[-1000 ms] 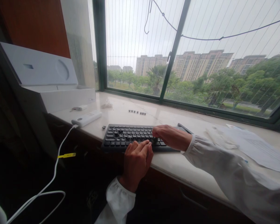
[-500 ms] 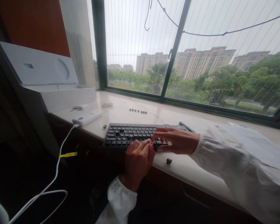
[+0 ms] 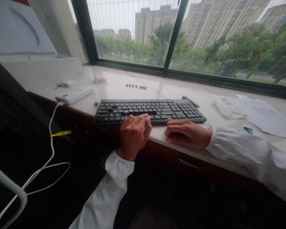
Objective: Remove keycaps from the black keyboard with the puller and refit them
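A black keyboard [image 3: 181,108] lies along the front of the white counter, with several keycaps off and dark gaps in its lower rows. My left hand [image 3: 135,133] rests at the keyboard's front edge, fingers and thumb pressed together by the gaps; whatever they pinch is hidden. On the counter just in front of the keyboard, my right hand [image 3: 188,133] is curled with its fingers down, and its fingertips are partly hidden. Several small keycaps [image 3: 135,86] stand in a row behind the keyboard. Another small dark piece [image 3: 96,104] sits off its left end.
At left are a white power bank [image 3: 75,94] with a white cable [image 3: 52,143], a small white item [image 3: 66,83] and an open white box [image 3: 45,71]. Papers [image 3: 264,116], a crumpled clear bag [image 3: 228,108] and a small blue object [image 3: 248,129] lie right. Windows stand behind.
My right hand has left the keyboard and my left hand, coming down to the counter where a small dark piece lay, now out of sight. The view has tilted down; my left hand stays at the keyboard.
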Available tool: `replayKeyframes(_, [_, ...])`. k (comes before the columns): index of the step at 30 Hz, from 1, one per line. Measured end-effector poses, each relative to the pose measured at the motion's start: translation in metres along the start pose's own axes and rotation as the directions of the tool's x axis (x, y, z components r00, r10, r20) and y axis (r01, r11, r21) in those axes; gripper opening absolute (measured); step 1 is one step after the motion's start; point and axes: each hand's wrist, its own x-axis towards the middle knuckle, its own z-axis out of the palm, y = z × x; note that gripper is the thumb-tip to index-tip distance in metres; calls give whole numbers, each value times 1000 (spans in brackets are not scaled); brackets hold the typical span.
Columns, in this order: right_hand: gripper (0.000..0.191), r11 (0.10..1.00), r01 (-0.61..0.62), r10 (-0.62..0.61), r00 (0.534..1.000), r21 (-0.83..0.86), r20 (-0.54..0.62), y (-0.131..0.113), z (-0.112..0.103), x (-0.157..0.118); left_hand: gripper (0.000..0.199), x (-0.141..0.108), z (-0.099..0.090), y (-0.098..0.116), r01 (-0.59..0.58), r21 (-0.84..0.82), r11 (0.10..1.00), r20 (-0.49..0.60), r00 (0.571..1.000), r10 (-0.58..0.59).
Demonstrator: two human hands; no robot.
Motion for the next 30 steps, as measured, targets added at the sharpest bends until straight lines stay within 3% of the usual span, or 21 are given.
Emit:
replayKeyframes(4, [30, 999, -4, 3, 1000, -44, -14, 1, 0, -1, 29, -1, 4, -1, 3, 3, 1000, -9, 1000, -3])
replayKeyframes(10, [22, 986, 133, -142, 986, -98, -83, 7, 3, -5, 31, -2, 5, 1, 12, -6, 1000, -19, 1000, -13])
replayKeyframes(17, [28, 972, 147, -169, 980, -184, -110, 9, 3, -8, 31, -1, 5, 6, 43, -18, 999, -23, 999, -43])
replayKeyframes(25, [52, 956, -4, -23, 996, -294, -87, 4, 1, -8, 35, 2, 6, 16, 36, 71, 997, -49, 998, -33])
replayKeyframes(30, [63, 932, 6, -22, 999, -361, -39, 4, 0, -8, 36, 2, 6, 20, 53, 121, 991, -49, 998, -47])
